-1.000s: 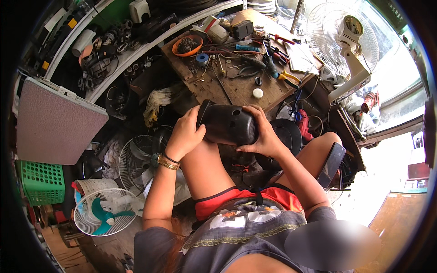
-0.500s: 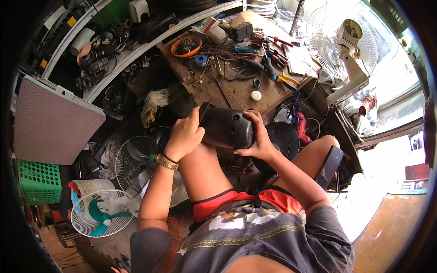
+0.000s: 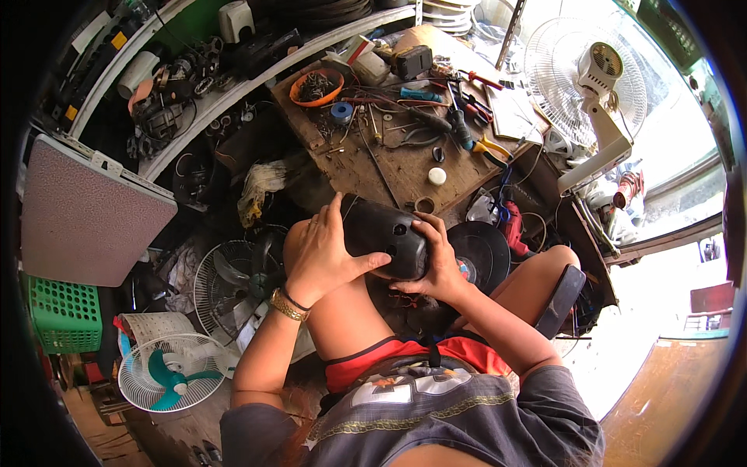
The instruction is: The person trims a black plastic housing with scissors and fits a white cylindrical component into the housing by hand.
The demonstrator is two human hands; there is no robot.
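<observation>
Between my two hands, above my lap, is a black rounded plastic housing (image 3: 372,229) with two holes near its right end. My left hand (image 3: 321,255) is against the housing's left end, its fingers pointing up along the far side and its thumb stretched across the near face by the lower hole. On the right end, my right hand (image 3: 440,267) grips it, fingers over the top corner and thumb underneath. The housing's underside is hidden.
Ahead, a wooden workbench (image 3: 331,159) carries pliers, screwdrivers and an orange bowl (image 3: 317,100) of screws. A white fan (image 3: 603,70) stands at the right; a fan with teal blades (image 3: 173,377) lies lower left. By my right knee are a black disc (image 3: 489,241) and a red power tool (image 3: 513,227).
The housing has come slightly nearer to me and tilted. My left hand has gone from bent fingers at its edge to extended fingers, with the thumb laid across the face.
</observation>
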